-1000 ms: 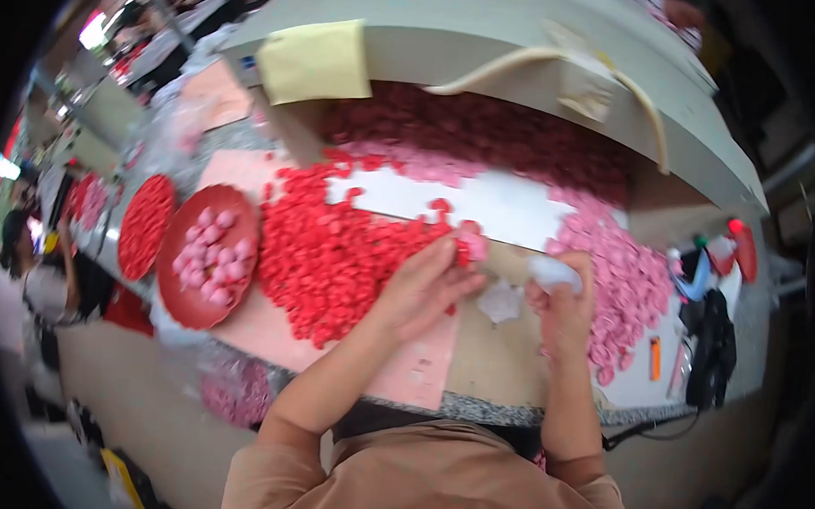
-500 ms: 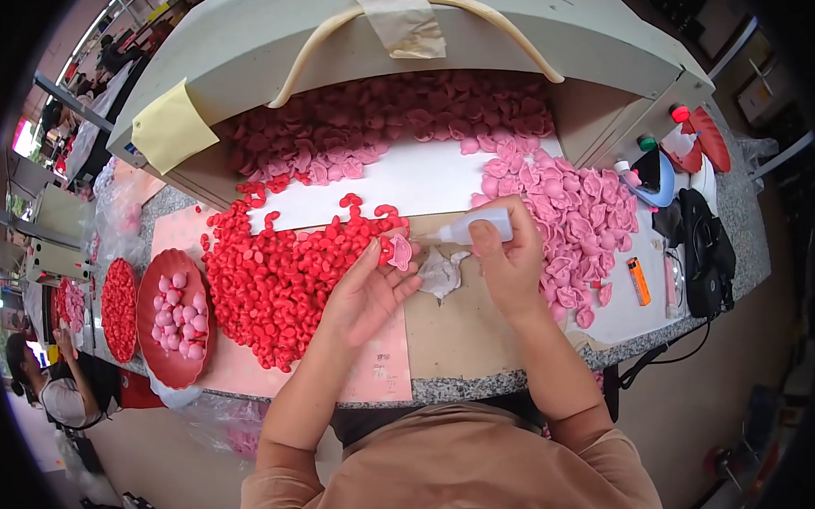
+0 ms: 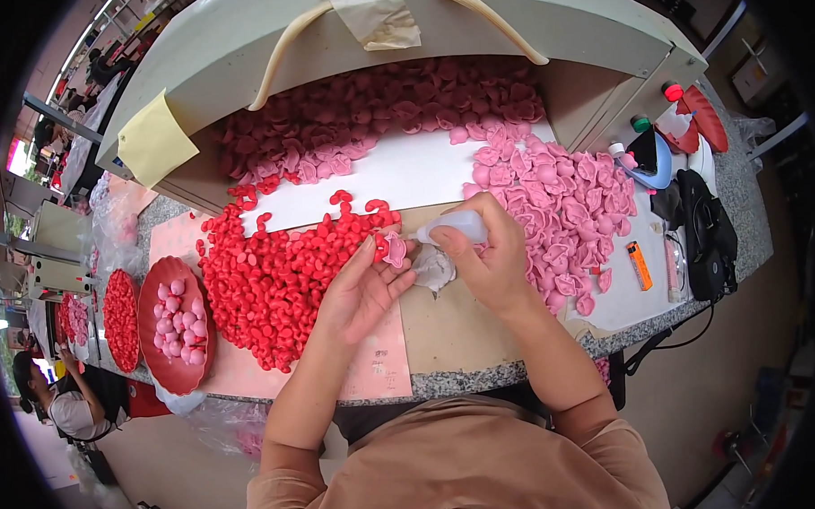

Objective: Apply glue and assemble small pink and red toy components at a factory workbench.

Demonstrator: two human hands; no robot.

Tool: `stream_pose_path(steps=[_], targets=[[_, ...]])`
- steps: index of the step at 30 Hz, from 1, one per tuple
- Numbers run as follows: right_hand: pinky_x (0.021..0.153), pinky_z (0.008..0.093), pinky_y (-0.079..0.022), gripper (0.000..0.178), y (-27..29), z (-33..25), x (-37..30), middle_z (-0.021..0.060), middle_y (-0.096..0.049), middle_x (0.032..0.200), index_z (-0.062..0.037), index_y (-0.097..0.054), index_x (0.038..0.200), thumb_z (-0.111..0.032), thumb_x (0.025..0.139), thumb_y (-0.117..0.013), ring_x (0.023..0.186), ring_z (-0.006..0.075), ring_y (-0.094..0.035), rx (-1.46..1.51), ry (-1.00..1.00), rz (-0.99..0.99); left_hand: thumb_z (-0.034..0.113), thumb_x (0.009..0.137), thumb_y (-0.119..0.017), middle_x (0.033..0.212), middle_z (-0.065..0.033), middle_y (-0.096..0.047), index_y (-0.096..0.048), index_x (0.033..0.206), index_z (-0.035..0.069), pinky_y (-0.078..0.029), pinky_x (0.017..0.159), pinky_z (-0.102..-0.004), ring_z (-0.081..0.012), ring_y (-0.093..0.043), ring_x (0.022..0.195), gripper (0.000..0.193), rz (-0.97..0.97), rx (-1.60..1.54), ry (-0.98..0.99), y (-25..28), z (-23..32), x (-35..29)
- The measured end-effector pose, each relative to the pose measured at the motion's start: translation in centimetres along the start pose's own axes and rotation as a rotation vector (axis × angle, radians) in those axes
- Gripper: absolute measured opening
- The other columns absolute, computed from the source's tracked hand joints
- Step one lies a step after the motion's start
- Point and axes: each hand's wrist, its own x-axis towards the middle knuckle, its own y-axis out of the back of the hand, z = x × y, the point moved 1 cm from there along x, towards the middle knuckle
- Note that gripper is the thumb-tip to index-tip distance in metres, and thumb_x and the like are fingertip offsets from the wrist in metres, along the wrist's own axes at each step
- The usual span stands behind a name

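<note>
Between thumb and fingers, my left hand (image 3: 363, 293) pinches a small pink hollow shell (image 3: 394, 250), with a bit of red at its left side. My right hand (image 3: 497, 262) is wrapped round a translucent squeeze bottle (image 3: 462, 225), tilted so its nozzle points at the shell. Whether the nozzle touches the shell I cannot tell. Under the bottle lies a crumpled whitish piece (image 3: 432, 268) on brown board. Beside my left hand spreads a heap of small curved red pieces (image 3: 276, 295). A heap of pink shells (image 3: 557, 206) lies to the right of the bottle.
A hooded grey cabinet (image 3: 208, 59) stands behind, with more pink shells (image 3: 404, 97) inside. At left are a red scalloped dish (image 3: 177, 372) of pink balls and a dish of red pieces (image 3: 121, 321). An orange lighter (image 3: 639, 267) and a black bag (image 3: 702, 238) lie right. A co-worker (image 3: 75, 404) sits far left.
The bottle has moved slightly left, its nozzle now close over the pink shell. My left hand keeps its pinch. The whole view has shifted a little.
</note>
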Motion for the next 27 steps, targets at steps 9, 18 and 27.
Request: stream_pose_path(steps=[9,18,27], targets=[[0.056,0.0303,-0.044,0.025,-0.06,-0.46,0.01,0.0094,-0.059,0.073,-0.0030,-0.057,0.083,-0.025,0.081,-0.069,0.063,0.0202,-0.058,0.034,-0.051,0.008,0.029,0.096,-0.046,0.113,-0.0146,-0.058,-0.048,0.123,0.004,-0.051,0.086,-0.0355,-0.0174,-0.060,0.092,0.036,0.011,-0.006,0.016,-0.04,-0.03,0.06],[0.053,0.0252,-0.043,0.023,-0.01,-0.13,0.00,0.0062,-0.060,0.071,-0.0031,-0.056,0.083,-0.023,0.082,-0.068,0.060,0.0118,-0.056,-0.022,0.029,0.012,0.029,0.096,-0.046,0.112,-0.0138,-0.059,-0.047,0.124,0.004,-0.050,0.087,-0.0357,-0.0168,-0.060,0.092,0.038,0.016,0.014,0.017,-0.10,-0.11,0.06],[0.057,0.0274,-0.044,0.025,0.11,-0.02,-0.02,0.0072,-0.059,0.074,-0.0031,-0.057,0.084,-0.024,0.081,-0.070,0.063,0.0153,-0.057,-0.098,0.075,-0.004,0.030,0.096,-0.046,0.113,-0.0142,-0.059,-0.046,0.126,0.003,-0.050,0.087,-0.0363,-0.0163,-0.060,0.093,0.040,0.020,0.037,0.023,-0.10,-0.09,0.04]])
